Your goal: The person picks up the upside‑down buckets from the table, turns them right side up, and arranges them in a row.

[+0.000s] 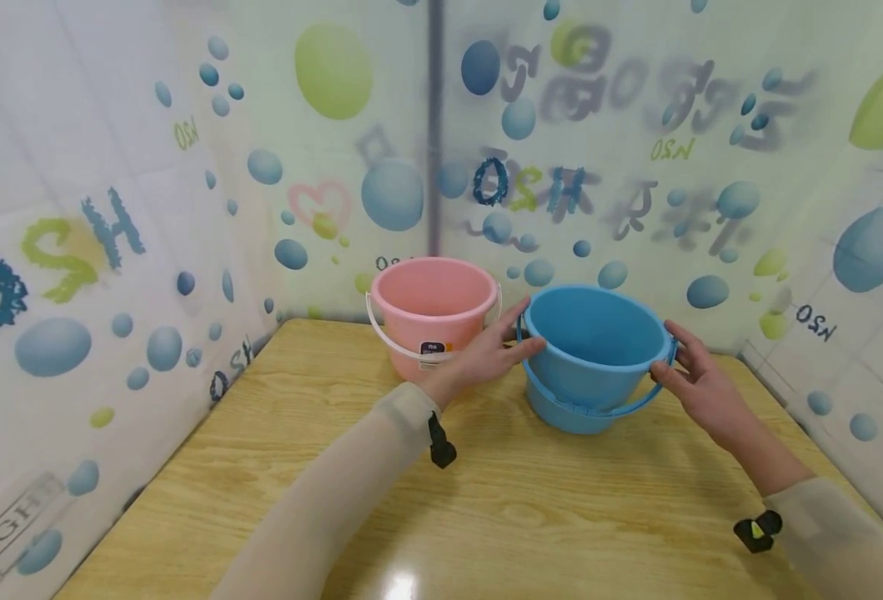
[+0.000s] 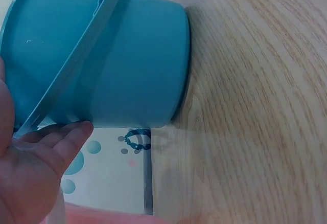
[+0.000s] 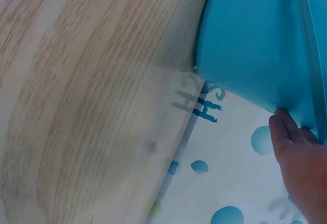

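Observation:
A blue bucket [image 1: 594, 362] stands upright at the table's far right, its blue handle [image 1: 621, 410] hanging down across the front. My left hand [image 1: 489, 354] grips its left side near the rim, thumb in front and fingers spread behind. On the opposite side, my right hand [image 1: 699, 379] holds the bucket just below the rim with thumb and fingers. In the left wrist view, the fingers [image 2: 66, 142] lie along the bucket's wall. The right wrist view has fingertips [image 3: 281, 124] against the other side. The bucket's base is right at the tabletop.
A pink bucket [image 1: 433, 304] with a white handle [image 1: 392, 342] and a dark label stands left of the blue one, partly behind my left hand. The wooden table [image 1: 501, 517] is bordered by patterned curtains [image 1: 261, 217] at the back and both sides.

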Available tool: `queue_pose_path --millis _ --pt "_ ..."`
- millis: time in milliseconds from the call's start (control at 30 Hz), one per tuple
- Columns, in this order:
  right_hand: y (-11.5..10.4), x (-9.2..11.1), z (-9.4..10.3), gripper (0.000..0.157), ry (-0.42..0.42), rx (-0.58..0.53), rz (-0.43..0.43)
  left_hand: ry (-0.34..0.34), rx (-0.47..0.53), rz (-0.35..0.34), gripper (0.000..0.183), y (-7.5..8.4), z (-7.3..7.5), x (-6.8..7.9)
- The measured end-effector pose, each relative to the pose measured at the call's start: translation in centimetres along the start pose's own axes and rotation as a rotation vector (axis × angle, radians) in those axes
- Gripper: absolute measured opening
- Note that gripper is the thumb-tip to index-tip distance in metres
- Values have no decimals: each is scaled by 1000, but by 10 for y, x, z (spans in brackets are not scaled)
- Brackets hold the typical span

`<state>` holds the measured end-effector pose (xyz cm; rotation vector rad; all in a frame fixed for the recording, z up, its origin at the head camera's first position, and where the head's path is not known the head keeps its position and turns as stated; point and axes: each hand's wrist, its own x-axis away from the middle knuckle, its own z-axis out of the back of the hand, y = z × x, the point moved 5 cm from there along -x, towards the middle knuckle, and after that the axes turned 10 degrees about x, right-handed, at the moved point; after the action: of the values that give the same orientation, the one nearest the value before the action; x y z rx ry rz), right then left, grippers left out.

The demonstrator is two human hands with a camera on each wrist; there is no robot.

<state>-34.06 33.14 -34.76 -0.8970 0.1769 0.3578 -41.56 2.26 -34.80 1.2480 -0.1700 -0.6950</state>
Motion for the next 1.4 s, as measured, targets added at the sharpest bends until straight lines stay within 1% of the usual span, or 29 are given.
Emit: queue_pose_path --millis 133,333,533,733,833,933,1100,1400 --pt "2 -1 0 70 -8 2 -19 18 1 39 81 -3 1 -1" --pt "3 -4 0 69 -21 -2 -26 18 35 86 80 -5 0 -3" --pt "12 -6 3 69 11 -4 -25 16 58 108 79 -12 -7 -14" --pt "20 -10 5 71 9 25 -48 19 133 125 77 -17 -9 -23" --pt "22 -13 5 72 6 37 -62 20 153 127 82 -19 -8 -27" --pt "23 -15 6 73 4 62 -76 27 184 133 82 -19 -8 -30" --pt "23 -20 7 74 14 94 -88 45 236 124 74 -17 -11 -32" --pt "22 -24 6 75 23 52 -94 64 252 101 71 -20 -13 -34"
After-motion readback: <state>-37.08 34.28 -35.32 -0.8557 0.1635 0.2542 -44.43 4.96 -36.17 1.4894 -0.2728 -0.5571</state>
